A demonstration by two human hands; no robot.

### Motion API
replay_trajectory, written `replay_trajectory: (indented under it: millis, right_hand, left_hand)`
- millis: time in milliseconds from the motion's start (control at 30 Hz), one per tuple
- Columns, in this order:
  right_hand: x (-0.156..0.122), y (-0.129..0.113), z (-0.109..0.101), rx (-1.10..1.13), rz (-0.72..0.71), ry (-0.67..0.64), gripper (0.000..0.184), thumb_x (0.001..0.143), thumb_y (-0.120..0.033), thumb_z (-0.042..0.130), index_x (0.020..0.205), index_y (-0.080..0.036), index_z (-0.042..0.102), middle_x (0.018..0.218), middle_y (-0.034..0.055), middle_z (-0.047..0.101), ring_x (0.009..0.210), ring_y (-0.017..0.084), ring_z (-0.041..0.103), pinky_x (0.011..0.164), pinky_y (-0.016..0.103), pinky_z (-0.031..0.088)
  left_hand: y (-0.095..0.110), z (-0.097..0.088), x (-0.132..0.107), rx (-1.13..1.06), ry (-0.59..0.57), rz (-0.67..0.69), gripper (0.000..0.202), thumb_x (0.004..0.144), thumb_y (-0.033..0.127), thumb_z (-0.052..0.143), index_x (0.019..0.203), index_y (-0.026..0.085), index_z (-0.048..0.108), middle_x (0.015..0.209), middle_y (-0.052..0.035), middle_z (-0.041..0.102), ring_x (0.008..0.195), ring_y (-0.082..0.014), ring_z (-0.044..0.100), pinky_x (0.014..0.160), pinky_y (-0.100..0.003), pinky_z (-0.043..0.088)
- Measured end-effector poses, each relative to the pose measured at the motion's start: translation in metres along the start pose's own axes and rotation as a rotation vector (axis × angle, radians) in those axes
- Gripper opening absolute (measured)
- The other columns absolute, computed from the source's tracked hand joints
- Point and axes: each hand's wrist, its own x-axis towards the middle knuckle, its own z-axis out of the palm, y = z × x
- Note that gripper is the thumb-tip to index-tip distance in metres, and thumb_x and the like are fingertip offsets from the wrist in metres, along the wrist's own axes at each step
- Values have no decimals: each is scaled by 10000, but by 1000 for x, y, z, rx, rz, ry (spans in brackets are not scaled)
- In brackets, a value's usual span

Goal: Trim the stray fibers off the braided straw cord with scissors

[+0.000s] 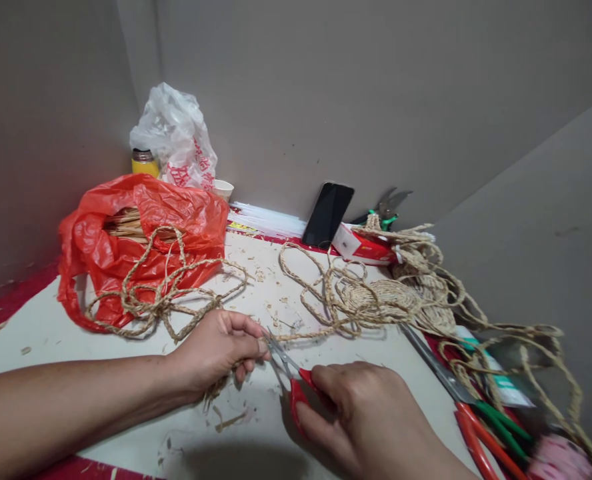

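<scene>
Red-handled scissors are gripped in my right hand, with fingers through the loops. Their blades stand slightly apart, tips close to the fingertips of my left hand. My left hand pinches a braided straw rope, which runs off to the right into a loose tangle. Frayed straw ends hang below the left palm. What lies exactly between the blades is too small to make out. Behind my left hand, more braided cord lies in loops against a red plastic bag.
Straw strands show in the red bag. A phone leans against the back wall beside a red box. Coiled woven straw lies right of centre. Large shears rest at the right edge; pruners stand behind. Straw scraps litter the white board.
</scene>
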Motion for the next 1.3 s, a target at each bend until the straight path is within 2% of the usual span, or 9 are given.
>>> replay_trajectory:
  millis: [267,600,733,867,967,1067,1133,1200,1300]
  right_hand:
    - [-1,5,1,35,-30,-28,280,780,-290,508,515,-203,505,443,-21,527,403,84,379,465,250,203]
    - [-1,7,4,42,-56,-2,279,799,-268,501,531,-196,528,466,-12,548,424,90,419,483,254,211]
    - [1,7,5,114,-52,45,268,784,-244,496,521,-192,503,456,-22,513,427,89,404,483,244,222]
    - [6,6,11,433,13,158,325,781,-285,522,482,-188,438,456,-39,406,442,85,351,463,223,246]
    - [11,6,16,830,185,187,378,810,-388,549,500,-182,485,481,-39,386,466,96,358,451,216,281]
    - [16,7,19,1124,324,180,364,794,-497,604,642,-168,616,527,-18,491,522,127,435,511,241,355]
    - [18,7,21,1262,370,177,363,792,-520,619,714,-167,647,558,-1,548,562,143,472,565,264,386]
    - [20,5,23,1377,400,212,361,802,-510,625,677,-171,627,563,1,550,571,139,468,585,268,384]
    - [21,0,23,1510,433,289,374,773,-475,676,590,-173,555,508,-30,468,514,107,395,528,243,328]
  left_hand:
    - [1,-1,0,-13,-12,-16,182,578,189,690,722,133,594,594,-14,658,387,-50,451,376,-172,371]
    - [2,-2,1,-10,-17,5,189,586,191,691,735,114,604,610,-23,657,396,-48,448,387,-175,363]
    - [3,-2,1,-28,-25,13,207,593,206,710,747,114,606,608,-20,654,392,-46,447,384,-174,355]
    - [3,-2,1,-85,-27,14,264,613,253,742,796,111,615,674,-40,674,452,-59,490,394,-172,368]
    - [4,-3,1,-127,-57,16,291,644,260,745,859,100,629,769,-61,695,497,-62,525,411,-170,392]
    - [3,-4,-1,-138,-144,18,288,695,263,719,911,93,630,847,-92,711,504,-61,544,415,-165,400]
    - [3,-3,-3,-138,-212,5,266,730,276,694,916,105,609,878,-107,718,479,-55,537,401,-159,386]
    - [2,0,-6,-137,-275,-20,250,748,289,680,907,130,571,881,-103,722,428,-44,506,373,-154,353]
    - [1,4,-10,-129,-354,-47,269,729,298,693,872,158,514,837,-78,724,336,-24,420,342,-165,301]
